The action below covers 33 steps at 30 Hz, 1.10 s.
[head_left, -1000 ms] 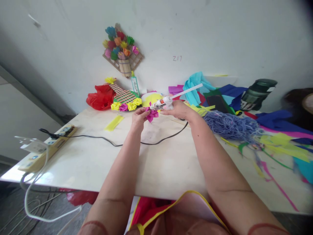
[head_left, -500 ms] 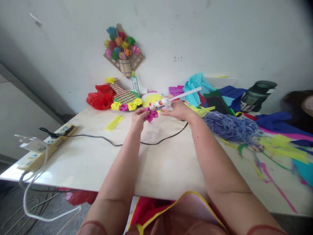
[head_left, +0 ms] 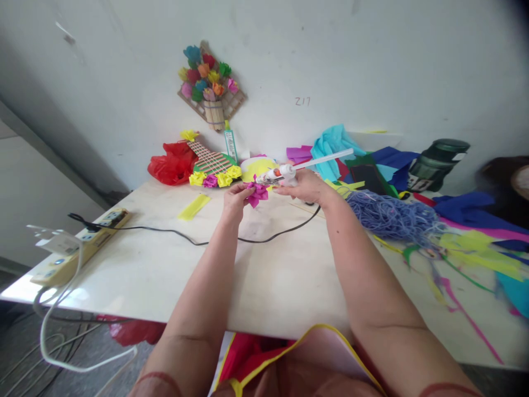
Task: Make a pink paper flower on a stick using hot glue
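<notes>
Between the fingers of my left hand (head_left: 235,202) is a magenta paper flower (head_left: 258,194), held above the table. My right hand (head_left: 306,188) is closed around a white hot glue gun (head_left: 281,174), its nozzle at the flower's upper edge; I cannot tell whether they touch. A long glue stick (head_left: 324,159) sticks out of the gun's back, up to the right. Just behind the flower lies a yellow and white round piece (head_left: 260,167). Left of it is a woven stick panel (head_left: 210,160) edged with yellow and magenta paper flowers.
The gun's black cord (head_left: 198,243) crosses the table to a power strip (head_left: 82,248) at left. A yellow paper strip (head_left: 194,207) lies nearby. On the right are blue string (head_left: 392,215), paper scraps (head_left: 479,253) and a dark green bottle (head_left: 438,164).
The glue gun has shifted slightly right, with its nozzle a little farther from the flower's middle. My left hand keeps its hold on the flower. The whole view has moved slightly.
</notes>
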{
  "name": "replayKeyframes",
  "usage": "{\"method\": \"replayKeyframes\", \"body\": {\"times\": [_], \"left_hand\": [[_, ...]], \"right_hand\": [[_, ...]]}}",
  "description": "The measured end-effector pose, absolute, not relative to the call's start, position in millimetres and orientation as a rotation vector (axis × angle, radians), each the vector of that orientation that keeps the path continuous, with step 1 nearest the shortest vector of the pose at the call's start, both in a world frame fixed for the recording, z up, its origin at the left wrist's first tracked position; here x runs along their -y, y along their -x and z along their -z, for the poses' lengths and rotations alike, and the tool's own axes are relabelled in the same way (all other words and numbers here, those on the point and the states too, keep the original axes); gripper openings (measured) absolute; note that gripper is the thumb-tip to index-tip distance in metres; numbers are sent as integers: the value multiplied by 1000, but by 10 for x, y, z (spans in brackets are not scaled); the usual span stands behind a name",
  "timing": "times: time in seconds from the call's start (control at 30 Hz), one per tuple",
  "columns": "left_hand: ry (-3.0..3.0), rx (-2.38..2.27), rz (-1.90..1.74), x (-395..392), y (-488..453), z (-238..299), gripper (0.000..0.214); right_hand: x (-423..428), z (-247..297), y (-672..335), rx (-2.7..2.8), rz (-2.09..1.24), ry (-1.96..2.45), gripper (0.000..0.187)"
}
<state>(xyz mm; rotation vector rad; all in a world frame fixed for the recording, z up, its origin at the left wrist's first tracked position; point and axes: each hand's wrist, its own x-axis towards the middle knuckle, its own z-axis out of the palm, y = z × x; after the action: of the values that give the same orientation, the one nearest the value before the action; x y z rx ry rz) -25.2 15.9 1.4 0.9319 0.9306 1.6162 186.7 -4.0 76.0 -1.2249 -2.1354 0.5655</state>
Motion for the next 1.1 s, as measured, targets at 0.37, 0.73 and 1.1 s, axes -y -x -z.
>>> {"method": "replayKeyframes", "body": {"times": [0.37, 0.73, 1.1], "left_hand": [[-900, -943, -1664, -142, 272, -35, 35], [-754, -918, -1972, -187, 377, -84, 37], [-832, -868, -1960, -148, 301, -78, 36]], "right_hand": [[13, -724, -1936, 1771, -819, 866, 42], [-235, -364, -2003, 2030, -373, 1379, 29], [-97, -164, -1468, 2582, -302, 1655, 46]]}}
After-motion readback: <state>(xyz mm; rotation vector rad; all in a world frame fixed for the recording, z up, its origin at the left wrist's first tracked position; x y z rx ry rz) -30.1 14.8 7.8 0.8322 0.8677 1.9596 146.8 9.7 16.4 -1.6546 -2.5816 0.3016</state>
